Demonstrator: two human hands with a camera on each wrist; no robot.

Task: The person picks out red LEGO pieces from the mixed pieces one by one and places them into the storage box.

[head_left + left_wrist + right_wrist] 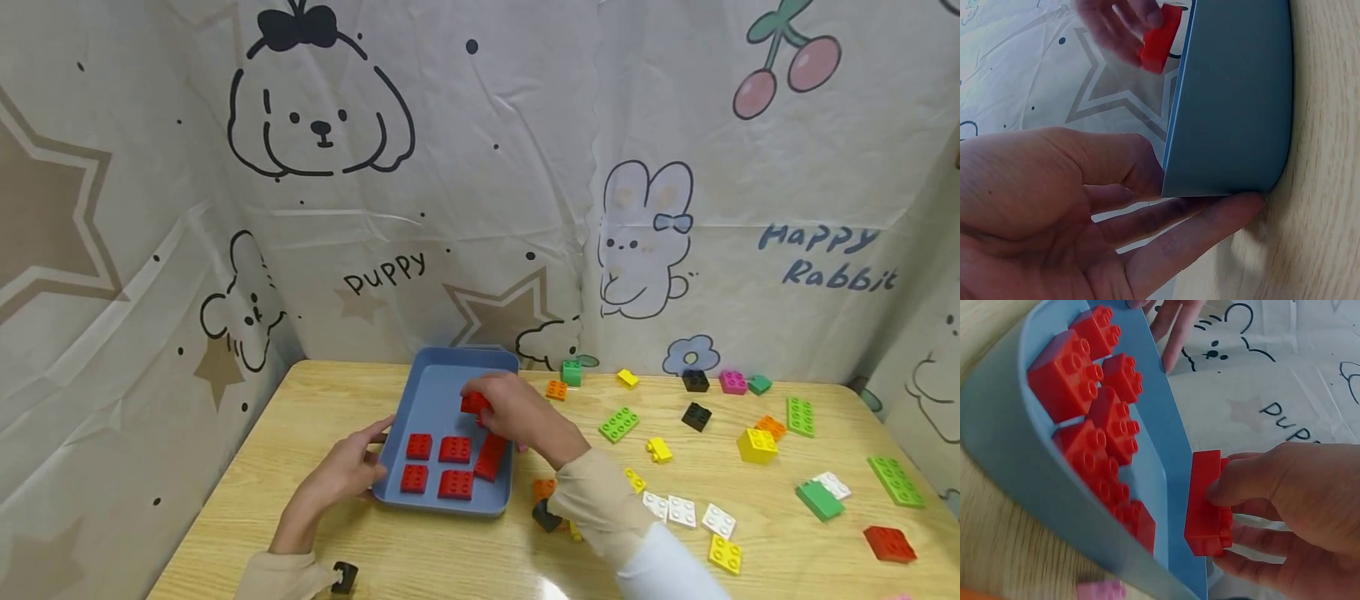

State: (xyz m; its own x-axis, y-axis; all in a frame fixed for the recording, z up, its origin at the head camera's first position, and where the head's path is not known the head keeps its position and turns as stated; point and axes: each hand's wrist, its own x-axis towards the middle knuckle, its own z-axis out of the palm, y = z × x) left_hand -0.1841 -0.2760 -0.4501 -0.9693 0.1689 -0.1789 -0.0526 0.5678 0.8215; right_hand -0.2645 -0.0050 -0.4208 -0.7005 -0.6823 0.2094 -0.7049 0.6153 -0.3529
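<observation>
My right hand point(517, 410) pinches a red building brick point(474, 402) between thumb and fingers above the far part of a blue-grey tray point(447, 375). In the right wrist view that brick point(1202, 503) is turned on its side, studs toward the fingers. Several red bricks point(454, 450) sit in the near half of the tray, studs up, with some along its right wall partly hidden by my right hand. At the tray's left side my left hand point(341, 475) holds the edge, thumb at the rim and other fingers against the outer wall point(1229, 112).
Loose bricks lie over the table right of the tray: light green point(618, 425), white point(682, 510), yellow point(757, 446), black point(697, 417) and one red point(889, 544). Orange and black pieces lie near my right forearm. A printed cloth point(480, 208) hangs behind the table.
</observation>
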